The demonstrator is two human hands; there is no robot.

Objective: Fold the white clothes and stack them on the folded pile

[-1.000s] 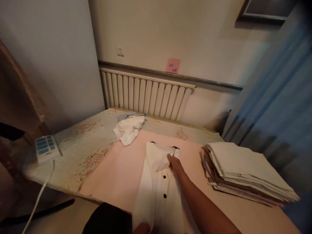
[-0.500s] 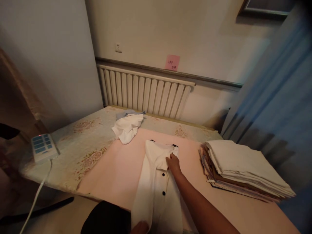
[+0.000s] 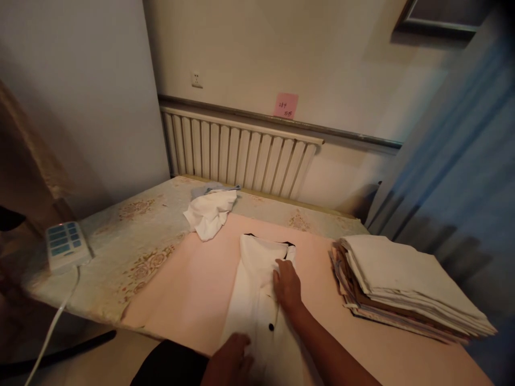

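Observation:
A white garment with black buttons (image 3: 257, 316) lies lengthwise on the pink cloth (image 3: 193, 284), with dark edging at its far end. My right hand (image 3: 287, 287) rests on the garment's upper right part, fingers apart and gripping nothing that I can see. One black button shows below that hand. My left hand (image 3: 229, 359) is low in the view at the garment's left edge, its fingers slightly bent and apart, a little blurred. The near end of the garment runs out of the picture.
A stack of folded fabric (image 3: 410, 284) stands on the right. Crumpled white cloth (image 3: 211, 212) lies at the back. On the left, a power strip (image 3: 67, 246) with a white cord sits on the floral table cover (image 3: 151, 262). A radiator (image 3: 241, 155) is behind the table.
My right hand has loosened its pinch on the garment's upper edge and come down flatter onto it, covering a button. My left hand has risen further into view along the left edge.

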